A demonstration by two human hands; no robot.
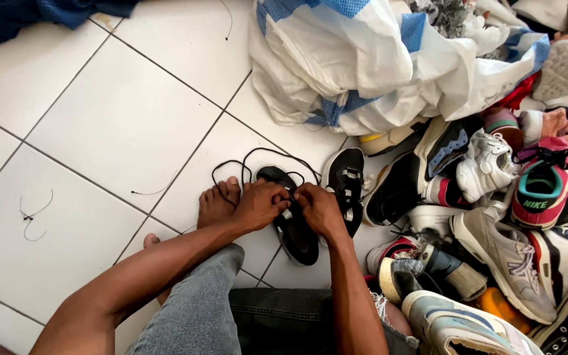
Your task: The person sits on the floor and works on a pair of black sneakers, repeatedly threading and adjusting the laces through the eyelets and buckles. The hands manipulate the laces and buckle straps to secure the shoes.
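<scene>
Head view: a white tiled floor point(100, 118) is seen from above, with a loose bit of thread point(34, 213) lying at nine o'clock. A bare foot point(218, 200) is rested on the tiles just left of centre. The left hand point(261, 204) and the right hand point(320, 210) are closed side by side on the upper of a black shoe point(294, 230), which lies on the floor at the centre, toe towards six o'clock. Both hands are pinched narrow on the black lace point(264, 158), whose loops trail out towards twelve o'clock. A second black shoe point(344, 184) is set just beside the first, at one o'clock from it. A white and blue sack point(363, 66) is slumped at one o'clock, and a pile of mixed shoes point(494, 217) fills the three to five o'clock side.

The shoe is judged light, with a soft upper and a stiffer sole; the lace is limp and thin. A firm hold would be best taken at the sole edge or heel.
</scene>
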